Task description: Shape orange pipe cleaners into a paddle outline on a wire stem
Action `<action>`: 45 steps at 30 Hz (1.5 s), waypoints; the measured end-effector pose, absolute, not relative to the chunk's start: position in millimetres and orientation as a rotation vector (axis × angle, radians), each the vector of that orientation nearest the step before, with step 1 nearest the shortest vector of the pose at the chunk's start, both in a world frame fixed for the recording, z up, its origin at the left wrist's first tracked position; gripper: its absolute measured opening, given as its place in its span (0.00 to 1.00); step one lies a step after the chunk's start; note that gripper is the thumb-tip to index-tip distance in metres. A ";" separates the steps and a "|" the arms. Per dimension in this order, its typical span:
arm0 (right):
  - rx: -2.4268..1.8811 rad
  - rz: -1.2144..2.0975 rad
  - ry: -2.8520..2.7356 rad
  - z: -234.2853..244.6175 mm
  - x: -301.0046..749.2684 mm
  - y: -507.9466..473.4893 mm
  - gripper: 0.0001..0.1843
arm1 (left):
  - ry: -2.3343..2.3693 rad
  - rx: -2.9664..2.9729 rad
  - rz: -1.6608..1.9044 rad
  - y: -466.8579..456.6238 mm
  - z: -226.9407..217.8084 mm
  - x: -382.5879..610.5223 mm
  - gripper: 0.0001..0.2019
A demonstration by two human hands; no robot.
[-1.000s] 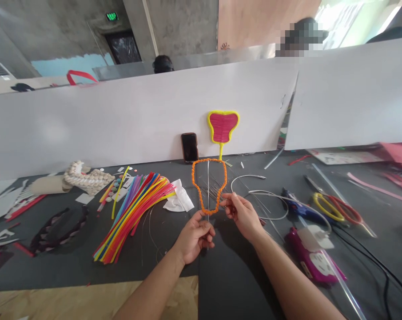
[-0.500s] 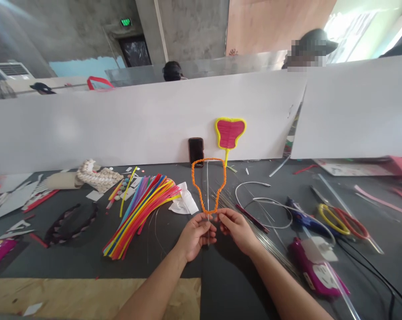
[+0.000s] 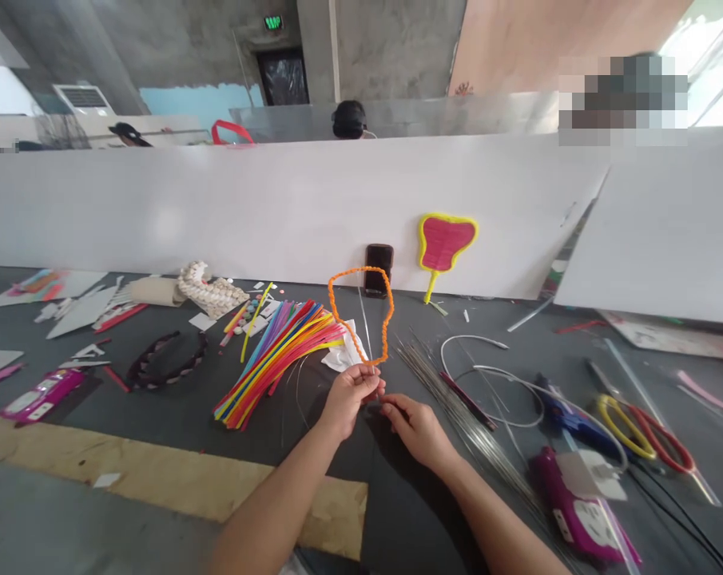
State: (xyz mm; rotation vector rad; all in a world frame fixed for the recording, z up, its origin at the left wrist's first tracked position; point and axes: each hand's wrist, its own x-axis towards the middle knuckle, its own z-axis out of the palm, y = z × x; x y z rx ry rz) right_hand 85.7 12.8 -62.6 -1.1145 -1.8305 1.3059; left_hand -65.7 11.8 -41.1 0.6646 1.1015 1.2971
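My left hand pinches the bottom of an orange pipe-cleaner loop shaped like a fan frame, held upright above the dark table. A thin metal wire runs up through the middle of the loop. My right hand is just below and to the right of the left one, fingers curled together near the loop's lower stem; what they grip is too thin to make out. A finished pink fan with a yellow rim leans on the white partition behind.
A bundle of coloured pipe cleaners lies left of my hands, with white tissue beside it. Metal wires, a blue glue gun, scissors and a magenta pack lie right. A phone leans on the partition.
The view has swung left and down. My right hand dropped from the loop's right side to below its stem, and the loop now tilts slightly left.
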 end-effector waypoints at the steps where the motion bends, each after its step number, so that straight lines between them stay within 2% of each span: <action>1: -1.106 1.325 -1.801 -63.4 85.4 13.1 0.14 | 1.093 0.672 1.297 10.5 -40.8 -62.8 0.12; 8: -1.040 1.485 -1.610 -61.0 83.4 18.6 0.13 | 1.090 0.755 1.334 8.7 -39.7 -49.6 0.12; 14: -1.001 1.525 -1.509 -57.8 81.1 14.5 0.15 | 1.111 0.845 1.286 10.1 -36.5 -49.7 0.15; 20: -0.988 1.311 -1.448 -44.8 84.4 34.1 0.13 | 1.177 0.958 1.200 12.7 -24.4 -50.2 0.17; 29: -1.142 1.018 -1.296 -28.9 82.8 144.9 0.10 | 1.236 1.144 1.167 43.4 -0.4 -53.4 0.13; 34: -1.255 0.879 -1.244 -49.3 86.0 179.4 0.10 | 1.301 1.337 1.125 21.1 -22.9 -72.2 0.11; 45: -1.381 0.767 -1.246 -76.1 89.6 209.3 0.08 | 1.413 1.261 1.136 0.1 -64.3 -91.3 0.15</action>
